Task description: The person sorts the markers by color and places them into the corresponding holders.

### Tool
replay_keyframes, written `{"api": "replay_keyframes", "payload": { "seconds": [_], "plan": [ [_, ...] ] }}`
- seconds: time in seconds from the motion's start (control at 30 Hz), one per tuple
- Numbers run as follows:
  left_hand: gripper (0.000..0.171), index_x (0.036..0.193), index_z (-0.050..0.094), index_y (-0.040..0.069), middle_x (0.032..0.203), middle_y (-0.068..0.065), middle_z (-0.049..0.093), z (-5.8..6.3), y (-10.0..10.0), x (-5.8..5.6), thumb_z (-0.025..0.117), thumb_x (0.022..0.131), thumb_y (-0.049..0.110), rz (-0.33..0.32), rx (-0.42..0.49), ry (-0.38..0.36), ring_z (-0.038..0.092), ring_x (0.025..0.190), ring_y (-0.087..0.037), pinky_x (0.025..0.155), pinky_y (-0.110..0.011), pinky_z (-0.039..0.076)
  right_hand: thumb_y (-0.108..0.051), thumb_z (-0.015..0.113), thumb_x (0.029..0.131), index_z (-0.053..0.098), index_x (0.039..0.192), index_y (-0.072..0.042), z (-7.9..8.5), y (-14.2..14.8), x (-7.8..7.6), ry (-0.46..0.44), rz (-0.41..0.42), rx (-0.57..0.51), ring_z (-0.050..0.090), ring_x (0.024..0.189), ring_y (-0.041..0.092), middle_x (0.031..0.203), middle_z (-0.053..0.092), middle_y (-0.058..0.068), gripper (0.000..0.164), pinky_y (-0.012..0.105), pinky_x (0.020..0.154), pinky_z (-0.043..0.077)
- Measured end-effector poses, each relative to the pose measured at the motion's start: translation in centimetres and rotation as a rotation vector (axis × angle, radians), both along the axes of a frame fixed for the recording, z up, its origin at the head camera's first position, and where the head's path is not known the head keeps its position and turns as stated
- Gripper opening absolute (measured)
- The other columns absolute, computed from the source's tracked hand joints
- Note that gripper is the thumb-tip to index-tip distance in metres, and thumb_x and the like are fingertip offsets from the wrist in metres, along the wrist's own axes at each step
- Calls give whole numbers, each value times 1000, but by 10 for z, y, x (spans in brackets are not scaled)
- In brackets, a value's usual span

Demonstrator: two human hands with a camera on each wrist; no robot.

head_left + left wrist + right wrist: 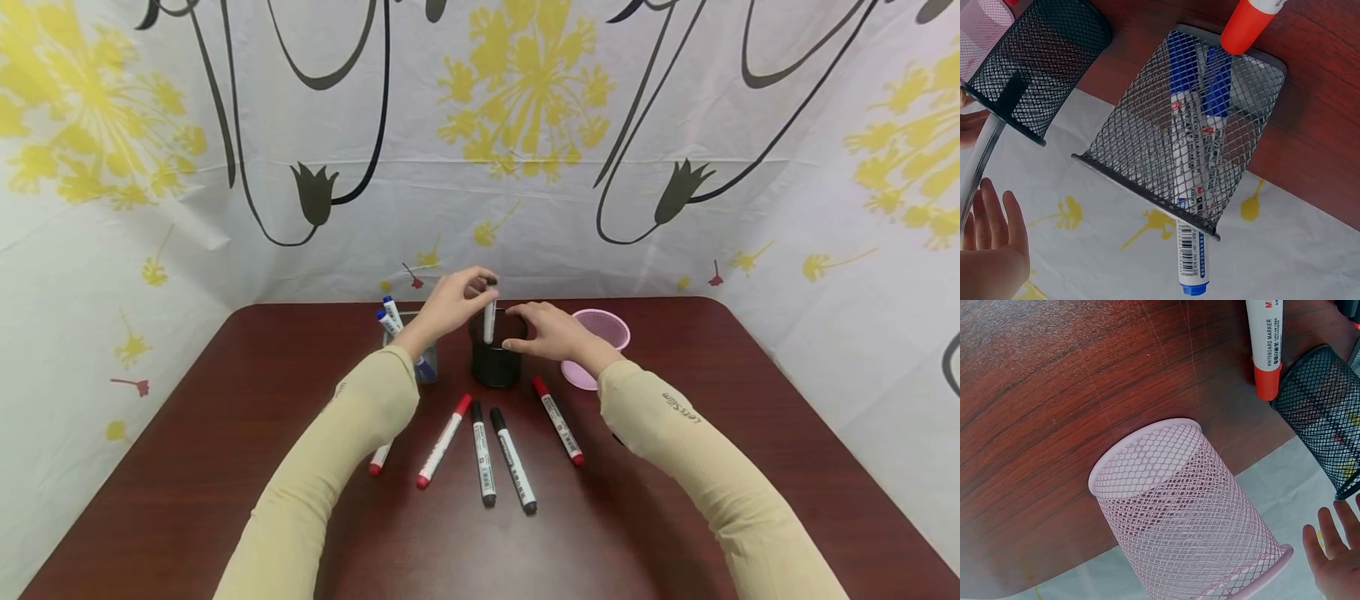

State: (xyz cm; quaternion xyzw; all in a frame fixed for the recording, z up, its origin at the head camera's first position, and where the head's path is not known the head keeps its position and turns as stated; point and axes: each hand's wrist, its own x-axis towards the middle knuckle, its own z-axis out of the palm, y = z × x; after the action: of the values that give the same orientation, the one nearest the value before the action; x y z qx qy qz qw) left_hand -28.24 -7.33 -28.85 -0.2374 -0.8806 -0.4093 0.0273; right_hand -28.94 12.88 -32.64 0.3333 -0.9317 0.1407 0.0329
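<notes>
My left hand (453,302) pinches a whiteboard marker (490,321) near its upper end. It stands nearly upright, with its black-capped lower end inside the black mesh pen holder (497,367). My right hand (555,329) is at the right side of this holder, thumb toward the front and fingers by the rim. In the right wrist view its fingers look fairly straight, tips close to the rim; firm contact cannot be made out. Left of the black holder, a grey mesh pen holder (1147,144) contains blue-capped markers (1191,256), partly behind my left forearm.
A pink mesh pen holder (1191,519) stands to the right, partly behind my right wrist. On the dark red table (637,533) lie two black markers (513,460) and several red markers (444,442), one partly under my left sleeve. A patterned cloth (450,208) hangs behind.
</notes>
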Motion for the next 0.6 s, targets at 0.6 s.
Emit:
{"api": "replay_keyframes", "payload": {
  "seconds": [0.6],
  "plan": [
    [32,115,54,9,113,-9,54,-16,-31,23,56,88,24,-72,18,123,53,97,-17,81,-31,43,-45,61,78,53,112,-6,0,-1,0,33,-7,5,47,102,25,112,53,10,52,42,82,38]
  ]
}}
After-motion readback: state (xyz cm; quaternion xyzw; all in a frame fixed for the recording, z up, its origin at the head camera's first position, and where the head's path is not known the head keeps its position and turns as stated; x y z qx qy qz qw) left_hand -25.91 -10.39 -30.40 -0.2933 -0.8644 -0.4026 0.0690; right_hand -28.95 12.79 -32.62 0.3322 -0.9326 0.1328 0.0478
